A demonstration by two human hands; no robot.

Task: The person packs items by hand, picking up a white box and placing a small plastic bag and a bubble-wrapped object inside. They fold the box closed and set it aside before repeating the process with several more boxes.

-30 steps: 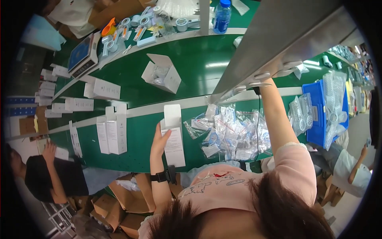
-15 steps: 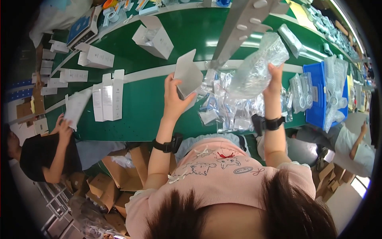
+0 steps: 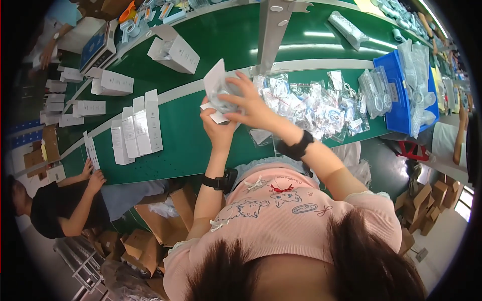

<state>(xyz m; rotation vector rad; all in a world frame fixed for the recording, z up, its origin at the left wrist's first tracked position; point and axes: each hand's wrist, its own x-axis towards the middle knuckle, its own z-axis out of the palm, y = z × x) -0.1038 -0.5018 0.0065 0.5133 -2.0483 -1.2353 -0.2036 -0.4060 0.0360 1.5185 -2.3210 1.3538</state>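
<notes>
In my left hand (image 3: 218, 130) is a white carton (image 3: 215, 80), gripped low with its flap standing up. A clear bubble-wrap package (image 3: 228, 100) sits partly inside its mouth. My right hand (image 3: 253, 108) reaches across to the carton's opening, its fingers curved around the package's upper end. What the wrap contains cannot be made out. Just right of the hands lies a spread of small clear bags (image 3: 321, 108) with white cables and parts in them.
Folded white cartons (image 3: 145, 125) lie at left, and an open filled carton (image 3: 173, 52) stands behind. A metal post (image 3: 273, 37) rises mid-table. Rightward are a blue bin (image 3: 396, 93) of bubble-wrapped items and a loose wrapped piece (image 3: 347, 30). A co-worker (image 3: 65, 205) handles a carton at left.
My right hand has brought the bubble-wrap package leftward from over the small bags into the carton's mouth. My left hand keeps the carton. The co-worker's carton has turned and dropped lower.
</notes>
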